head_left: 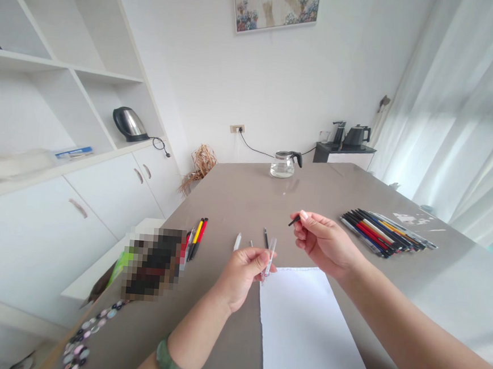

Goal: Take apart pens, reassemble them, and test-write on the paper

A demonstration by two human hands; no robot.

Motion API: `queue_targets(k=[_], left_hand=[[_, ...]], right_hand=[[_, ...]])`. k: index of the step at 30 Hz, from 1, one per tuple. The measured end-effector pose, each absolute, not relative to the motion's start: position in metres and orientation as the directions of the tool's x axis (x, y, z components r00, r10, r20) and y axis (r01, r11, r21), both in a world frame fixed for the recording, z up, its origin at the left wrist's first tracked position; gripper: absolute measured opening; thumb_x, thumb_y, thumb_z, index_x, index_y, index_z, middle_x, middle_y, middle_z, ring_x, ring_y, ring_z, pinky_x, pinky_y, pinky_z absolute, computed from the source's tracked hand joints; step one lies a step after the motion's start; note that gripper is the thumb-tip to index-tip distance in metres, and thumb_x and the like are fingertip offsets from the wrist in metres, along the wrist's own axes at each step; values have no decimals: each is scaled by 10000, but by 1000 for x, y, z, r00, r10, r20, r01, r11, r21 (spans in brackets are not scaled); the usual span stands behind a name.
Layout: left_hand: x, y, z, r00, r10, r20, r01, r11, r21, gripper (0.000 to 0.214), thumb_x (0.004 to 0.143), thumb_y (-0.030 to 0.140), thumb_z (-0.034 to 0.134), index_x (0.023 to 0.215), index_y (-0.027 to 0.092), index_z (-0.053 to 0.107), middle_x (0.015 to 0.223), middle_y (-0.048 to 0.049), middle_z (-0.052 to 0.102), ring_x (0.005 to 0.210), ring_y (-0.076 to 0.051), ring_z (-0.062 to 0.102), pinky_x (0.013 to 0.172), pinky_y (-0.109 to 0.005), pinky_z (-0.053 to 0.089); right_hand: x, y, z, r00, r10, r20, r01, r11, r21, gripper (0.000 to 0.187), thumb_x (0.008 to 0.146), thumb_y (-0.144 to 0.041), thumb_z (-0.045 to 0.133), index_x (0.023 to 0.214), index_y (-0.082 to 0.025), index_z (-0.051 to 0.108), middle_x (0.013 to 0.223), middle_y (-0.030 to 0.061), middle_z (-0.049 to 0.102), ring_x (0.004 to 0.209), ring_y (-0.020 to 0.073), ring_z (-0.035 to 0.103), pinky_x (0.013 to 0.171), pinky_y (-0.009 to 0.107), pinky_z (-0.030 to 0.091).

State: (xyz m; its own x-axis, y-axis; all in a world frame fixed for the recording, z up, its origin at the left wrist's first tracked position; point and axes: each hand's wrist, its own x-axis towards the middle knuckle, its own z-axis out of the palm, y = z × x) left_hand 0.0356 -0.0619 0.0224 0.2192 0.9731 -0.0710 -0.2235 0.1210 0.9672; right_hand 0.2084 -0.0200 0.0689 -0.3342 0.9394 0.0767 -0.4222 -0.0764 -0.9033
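Note:
My left hand (246,272), with a green bangle (176,366) on its wrist, pinches a clear pen barrel (271,254) tilted slightly from upright. In the fingertips of my right hand (321,236) is a small black piece (294,220), perhaps a pen cap or grip; its exact kind cannot be made out. Beneath both hands lies a sheet of white paper (311,332). Just beyond my left hand rest a thin dark pen part (265,237) and a white pen part (237,241), with a tiny piece between them partly hidden.
A pile of pens (385,234) lies on the table (237,195) at right. Several pens (198,239) lie at left beside a pixelated dark item (155,265) and a bead strand (85,336). A glass pot (282,166) of clear liquid stands at the far end.

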Motion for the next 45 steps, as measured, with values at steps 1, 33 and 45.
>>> queue_targets(k=[1, 33, 45], left_hand=[[36, -62, 22, 224, 972, -71, -238, 126, 963, 267, 719, 367, 562, 832, 132, 616, 645, -43, 590, 551, -89, 483, 545, -222, 344], [36, -68, 29, 395, 916, -64, -253, 176, 952, 290, 772, 379, 481, 858, 122, 584, 731, -75, 583, 639, -126, 510, 560, -247, 346], [37, -69, 30, 423, 903, -79, -212, 183, 960, 296, 770, 402, 473, 843, 136, 578, 715, -69, 577, 629, -130, 504, 553, -247, 343]], right_hand=[[209, -20, 69, -334, 940, 70, -435, -88, -896, 174, 739, -337, 539, 756, -172, 592, 613, -14, 399, 536, 75, 336, 471, 212, 290], [204, -20, 59, -436, 900, -11, -331, -172, -928, 199, 727, -349, 552, 763, -158, 596, 576, -19, 411, 502, 69, 333, 471, 221, 279], [200, -25, 56, -506, 858, -88, -257, -247, -934, 194, 694, -343, 590, 716, -150, 598, 555, -27, 444, 474, 59, 329, 463, 218, 255]])
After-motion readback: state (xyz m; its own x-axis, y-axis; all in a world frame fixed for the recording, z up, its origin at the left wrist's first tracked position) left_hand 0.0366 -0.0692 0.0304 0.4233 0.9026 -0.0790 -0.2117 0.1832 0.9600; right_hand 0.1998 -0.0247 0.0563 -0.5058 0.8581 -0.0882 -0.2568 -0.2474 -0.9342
